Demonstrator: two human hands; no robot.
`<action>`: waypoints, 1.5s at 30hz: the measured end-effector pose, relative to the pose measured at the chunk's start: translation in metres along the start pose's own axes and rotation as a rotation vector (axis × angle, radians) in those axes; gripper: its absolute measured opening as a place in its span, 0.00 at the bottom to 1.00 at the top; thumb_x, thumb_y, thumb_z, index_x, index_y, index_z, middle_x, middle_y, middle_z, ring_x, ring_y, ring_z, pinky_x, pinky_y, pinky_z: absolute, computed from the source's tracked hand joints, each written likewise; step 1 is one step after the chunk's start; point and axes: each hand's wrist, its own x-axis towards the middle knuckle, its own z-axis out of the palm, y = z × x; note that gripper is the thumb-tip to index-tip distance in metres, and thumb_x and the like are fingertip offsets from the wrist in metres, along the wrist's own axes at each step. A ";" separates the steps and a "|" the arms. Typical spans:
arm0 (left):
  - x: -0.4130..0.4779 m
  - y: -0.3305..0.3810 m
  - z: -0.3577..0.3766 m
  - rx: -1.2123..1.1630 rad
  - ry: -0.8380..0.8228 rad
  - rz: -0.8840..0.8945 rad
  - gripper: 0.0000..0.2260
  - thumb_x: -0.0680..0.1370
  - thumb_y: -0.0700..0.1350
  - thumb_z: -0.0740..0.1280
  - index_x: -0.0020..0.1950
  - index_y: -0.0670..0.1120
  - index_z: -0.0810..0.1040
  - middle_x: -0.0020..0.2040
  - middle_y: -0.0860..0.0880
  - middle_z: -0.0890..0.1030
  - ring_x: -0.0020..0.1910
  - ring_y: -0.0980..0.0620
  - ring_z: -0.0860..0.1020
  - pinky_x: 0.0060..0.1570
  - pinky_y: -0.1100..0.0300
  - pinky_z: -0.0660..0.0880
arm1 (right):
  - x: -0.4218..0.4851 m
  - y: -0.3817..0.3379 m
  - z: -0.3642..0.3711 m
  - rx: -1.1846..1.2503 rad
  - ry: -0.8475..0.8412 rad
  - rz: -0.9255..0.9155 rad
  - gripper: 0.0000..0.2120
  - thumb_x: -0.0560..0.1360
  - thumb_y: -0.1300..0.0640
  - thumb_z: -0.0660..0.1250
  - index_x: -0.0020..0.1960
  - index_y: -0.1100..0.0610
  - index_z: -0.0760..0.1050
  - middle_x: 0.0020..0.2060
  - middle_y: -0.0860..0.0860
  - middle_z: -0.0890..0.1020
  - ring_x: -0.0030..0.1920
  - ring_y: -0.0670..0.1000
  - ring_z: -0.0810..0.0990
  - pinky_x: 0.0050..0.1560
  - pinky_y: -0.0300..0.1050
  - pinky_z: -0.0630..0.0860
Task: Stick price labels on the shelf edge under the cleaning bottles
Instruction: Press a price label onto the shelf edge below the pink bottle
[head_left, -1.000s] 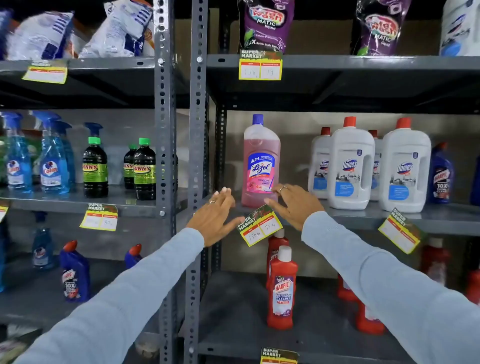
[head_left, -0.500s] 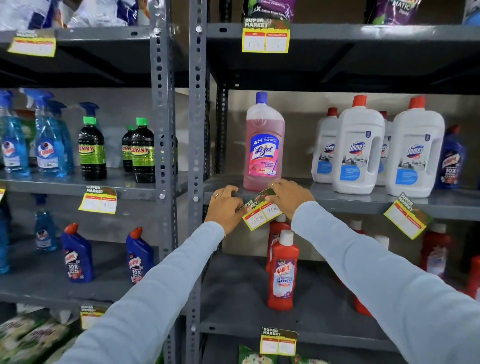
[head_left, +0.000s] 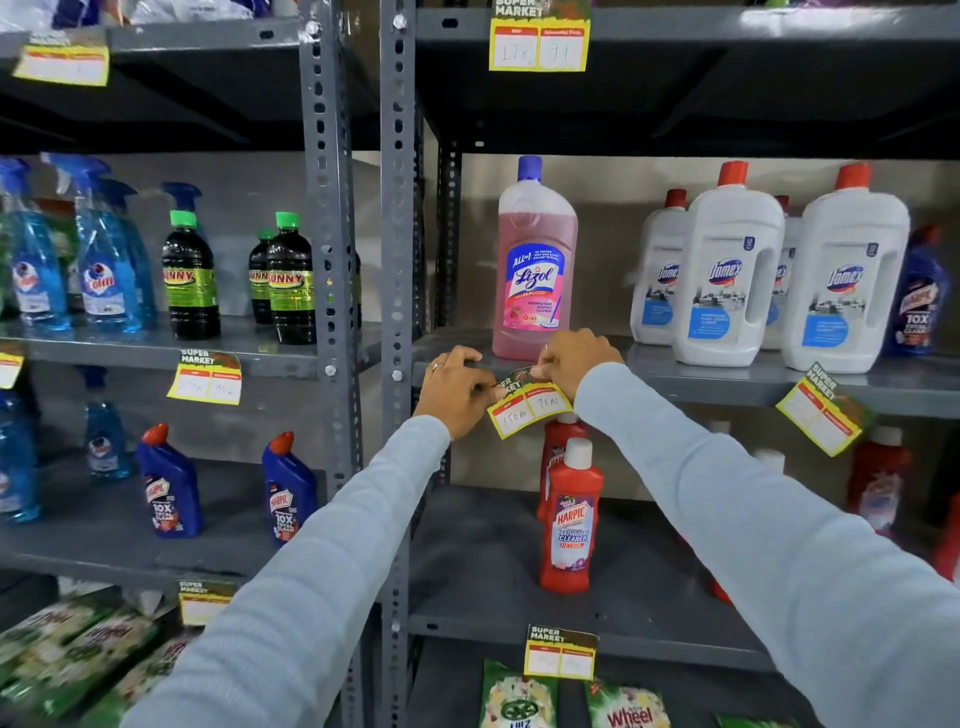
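**Both hands close on the tilted price label at the shelf edge**

Two pale-blue sleeves reach forward to the front edge of the middle shelf (head_left: 727, 382). The left hand (head_left: 457, 392) is curled, its fingertips pinching the left top corner of the price label (head_left: 530, 408). The right hand (head_left: 574, 364) is curled too, thumb and fingers pinching the label's upper right part against the shelf edge. A second ago both hands lay flat with fingers spread on either side of the label; half a second ago they had already curled onto it, and the grip looks the same now.

The label sits tilted, its right end higher, on the shelf edge just below the pink bottle (head_left: 537, 260), as it did before. Its lower yellow half hangs free below the edge, in front of the red bottle (head_left: 571, 519) on the shelf beneath.

Farther right on the same edge another label (head_left: 821, 410) hangs tilted under the white bottles (head_left: 727, 270). The view has dropped since earlier, so more of the lower shelves shows.
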 end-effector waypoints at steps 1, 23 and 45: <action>0.001 -0.002 -0.001 0.003 -0.001 0.005 0.11 0.75 0.48 0.68 0.51 0.43 0.83 0.64 0.43 0.73 0.64 0.42 0.69 0.64 0.49 0.64 | -0.001 0.002 0.000 0.037 0.005 0.012 0.18 0.74 0.47 0.67 0.59 0.56 0.78 0.54 0.56 0.83 0.50 0.55 0.81 0.47 0.46 0.76; 0.020 0.004 -0.028 0.132 -0.182 -0.003 0.14 0.72 0.54 0.70 0.45 0.44 0.86 0.53 0.47 0.80 0.54 0.46 0.77 0.54 0.52 0.73 | 0.013 0.021 0.016 0.255 -0.090 0.087 0.20 0.73 0.49 0.70 0.58 0.62 0.80 0.58 0.57 0.82 0.56 0.59 0.81 0.60 0.52 0.77; 0.018 0.029 0.006 0.179 0.085 -0.263 0.25 0.65 0.67 0.69 0.49 0.49 0.73 0.57 0.46 0.78 0.62 0.42 0.71 0.67 0.41 0.65 | -0.001 0.027 0.033 0.271 0.244 0.075 0.11 0.72 0.54 0.72 0.41 0.56 0.69 0.47 0.55 0.79 0.47 0.55 0.79 0.52 0.48 0.80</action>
